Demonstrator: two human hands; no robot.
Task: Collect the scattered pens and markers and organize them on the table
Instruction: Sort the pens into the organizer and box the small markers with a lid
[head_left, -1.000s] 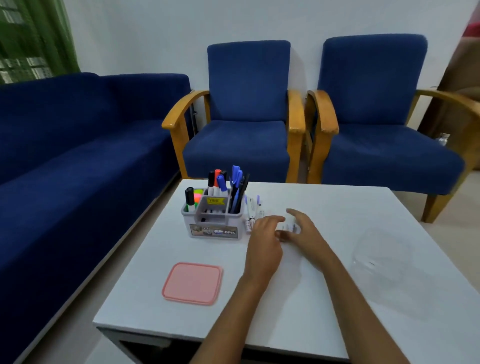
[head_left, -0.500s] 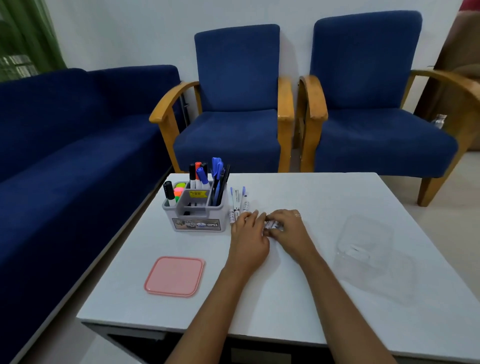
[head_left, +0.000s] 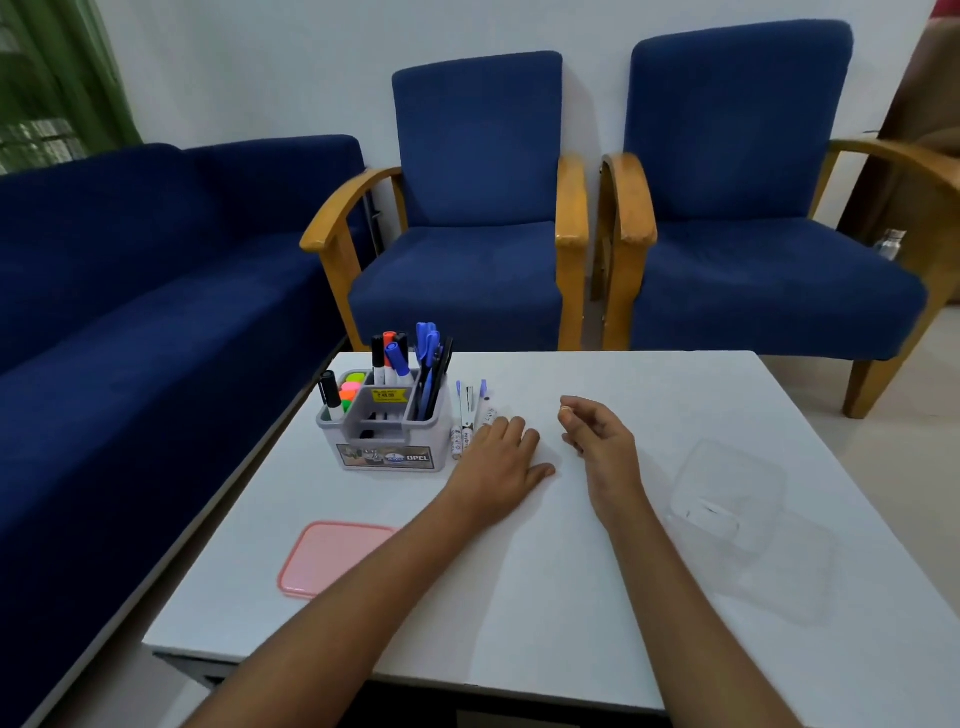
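Neither hand grips anything: the left hand (head_left: 501, 460) lies flat on the white table (head_left: 649, 384), straight fingers touching the near ends of the loose pens (head_left: 470, 413); the right hand (head_left: 597, 434) hovers with fingers loosely curled, holding nothing. Those slim white pens with blue caps lie just right of the grey organizer (head_left: 387, 434), side by side, long axes running away from the person. The left hand is nearer. Rigid and compartmented, the plastic organizer holds upright markers. Near-left of it lies a flat pink lid (head_left: 332, 558); well right, a clear container (head_left: 727, 493).
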